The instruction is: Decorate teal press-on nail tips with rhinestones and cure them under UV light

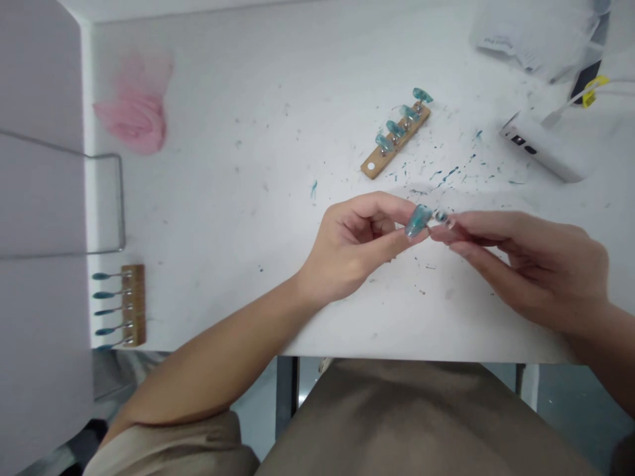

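My left hand (pixel 354 248) is closed in a pinch on a teal marbled false nail (pixel 419 220), held above the front part of the table. My right hand (pixel 536 264) meets it from the right, fingertips pinched around a small shiny piece (pixel 440 216) that touches or nearly touches the nail's right side. Its exact kind is too small to make out. Just beyond the hands lies a wooden display stand (pixel 397 143) carrying several similar teal nails (pixel 395 128) on little metal posts.
Blue-green paint specks (pixel 449 174) dot the white table (pixel 238 198). A white device (pixel 544 149) with a cable is at right, near plastic packets (pixel 538 33). Pink crumpled cloth (pixel 133 116) lies far left. A second wooden stand (pixel 133 304) with dark teal nails sits at the left front edge.
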{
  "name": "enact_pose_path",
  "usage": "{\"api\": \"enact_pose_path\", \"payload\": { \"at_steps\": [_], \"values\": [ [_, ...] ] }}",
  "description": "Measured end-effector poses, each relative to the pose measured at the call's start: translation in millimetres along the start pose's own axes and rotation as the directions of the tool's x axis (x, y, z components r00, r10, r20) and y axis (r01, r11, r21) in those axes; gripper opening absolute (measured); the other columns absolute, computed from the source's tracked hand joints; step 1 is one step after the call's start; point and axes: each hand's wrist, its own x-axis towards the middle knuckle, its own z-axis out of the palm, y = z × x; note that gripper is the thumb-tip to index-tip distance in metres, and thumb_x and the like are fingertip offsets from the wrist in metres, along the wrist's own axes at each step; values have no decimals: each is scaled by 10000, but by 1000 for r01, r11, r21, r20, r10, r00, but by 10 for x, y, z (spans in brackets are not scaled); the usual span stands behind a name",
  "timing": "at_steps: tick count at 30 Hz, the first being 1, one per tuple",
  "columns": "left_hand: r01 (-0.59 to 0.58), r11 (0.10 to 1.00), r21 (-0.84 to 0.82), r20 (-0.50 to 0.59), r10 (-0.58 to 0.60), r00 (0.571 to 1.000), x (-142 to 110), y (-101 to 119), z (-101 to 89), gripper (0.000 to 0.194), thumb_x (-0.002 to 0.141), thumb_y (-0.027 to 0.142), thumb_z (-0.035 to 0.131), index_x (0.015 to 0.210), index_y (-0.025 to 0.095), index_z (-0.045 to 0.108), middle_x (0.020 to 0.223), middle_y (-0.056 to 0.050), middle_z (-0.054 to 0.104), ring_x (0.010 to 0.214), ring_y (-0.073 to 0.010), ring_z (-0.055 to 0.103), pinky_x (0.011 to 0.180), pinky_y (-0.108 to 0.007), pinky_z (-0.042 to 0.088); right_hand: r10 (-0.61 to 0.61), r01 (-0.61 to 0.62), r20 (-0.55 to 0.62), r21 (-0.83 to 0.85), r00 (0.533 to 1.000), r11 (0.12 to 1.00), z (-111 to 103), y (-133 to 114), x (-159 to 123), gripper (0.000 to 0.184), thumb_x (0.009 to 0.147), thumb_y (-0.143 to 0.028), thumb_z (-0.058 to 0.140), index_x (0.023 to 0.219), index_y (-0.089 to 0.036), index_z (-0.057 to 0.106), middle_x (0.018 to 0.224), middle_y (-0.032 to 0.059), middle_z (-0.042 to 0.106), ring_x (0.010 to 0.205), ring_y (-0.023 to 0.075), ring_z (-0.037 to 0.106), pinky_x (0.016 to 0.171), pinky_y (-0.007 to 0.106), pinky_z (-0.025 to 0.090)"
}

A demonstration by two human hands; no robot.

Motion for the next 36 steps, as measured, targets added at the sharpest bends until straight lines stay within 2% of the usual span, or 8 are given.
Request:
{"api": "enact_pose_path", "payload": {
  "at_steps": [3,5,11,18,23,29,36],
  "values": [
    [17,1000,-2,-12,-17,1000,-11,-6,7,92,889,329,947,943,289,883,754,1,764,627,-94,614,516,-227,459,199,-191,-52,125,979,974,25,16,-60,353,1072,-157,696,1401,-286,699,1262,-26,767,1103,97,799,1070,230,694],
    [24,1000,3,-16,-24,1000,-12,-7,8,108,888,345,949,953,289,885,738,4,755,617,-93,602,509,-225,446,246,-233,-63,164,967,959,35,20,-84,368,1066,-157,702,1406,-299,712,1265,-24,766,1109,110,801,1082,249,699],
    [32,999,-8,-30,-32,999,-1,-7,0,152,883,388,953,969,279,890,852,-14,815,601,-84,578,526,-236,492,154,-149,-24,147,988,978,32,25,-88,457,1050,-117,700,1446,-343,719,1280,-54,758,1098,87,788,1059,214,695],
    [4,999,-39,-27,-5,1000,9,-35,-26,131,929,405,915,1018,312,895,893,-3,828,588,-69,571,519,-226,497,93,-90,-27,95,995,991,34,18,-74,411,1054,-112,694,1408,-319,728,1274,-56,761,1116,86,780,996,187,685],
    [-2,1000,-16,-80,1,997,8,-47,-7,180,872,428,966,1003,327,894,850,9,788,597,-78,543,492,-247,417,70,-68,-15,82,997,994,35,23,-67,388,1064,-128,682,1391,-332,729,1276,-62,764,1121,106,788,944,215,687],
    [13,1000,-23,-91,-15,996,1,-27,-5,153,871,437,968,965,335,905,878,-1,798,641,-84,545,533,-266,419,16,-16,9,-15,1000,1000,28,-14,-42,297,1091,-154,668,1362,-272,696,1254,-49,773,1073,75,787,884,189,650],
    [19,1000,-21,-73,-20,997,5,-25,5,154,881,440,958,987,337,915,735,6,729,610,-86,496,546,-269,419,-54,56,19,-65,998,996,21,-44,14,194,1108,-176,657,1293,-229,686,1231,-42,779,995,41,785,885,141,649]
  ]
}}
